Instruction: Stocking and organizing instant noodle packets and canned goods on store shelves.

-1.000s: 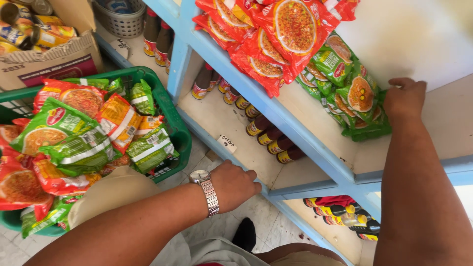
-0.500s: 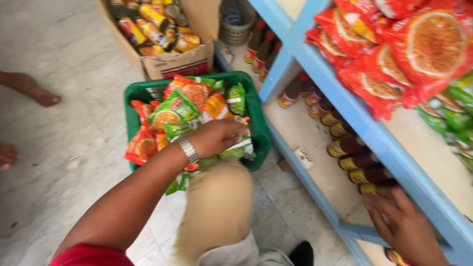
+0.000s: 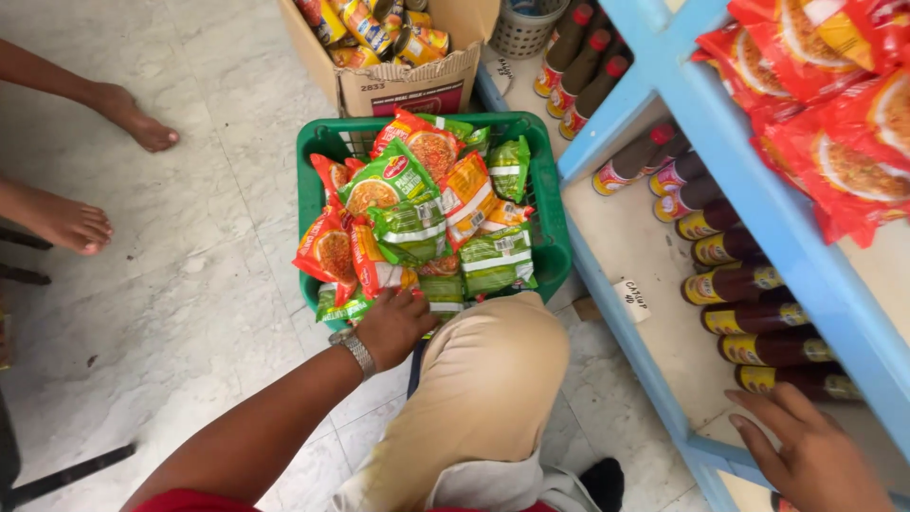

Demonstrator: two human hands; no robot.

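Note:
A green plastic basket [image 3: 550, 204] on the floor is heaped with several red, orange and green noodle packets [image 3: 412, 223]. My left hand [image 3: 391, 324], with a metal watch on the wrist, rests on the packets at the basket's near edge, fingers curled over a packet; a firm grip cannot be confirmed. My right hand [image 3: 806, 450] lies flat and empty on the lower blue shelf [image 3: 654, 284], beside a row of dark sauce bottles [image 3: 749, 308]. My bent knee in tan trousers [image 3: 488, 374] sits just below the basket.
A cardboard box [image 3: 403, 85] of yellow cans stands behind the basket. Red noodle packets [image 3: 825, 123] fill the upper blue shelf at right. Another person's bare feet [image 3: 66, 223] are on the tiled floor at left. A small mesh basket [image 3: 526, 28] sits on the lower shelf.
My right hand dropped from the upper shelf to the lower shelf by the bottles. My left hand stayed at the basket's near edge while my view swung down toward the basket.

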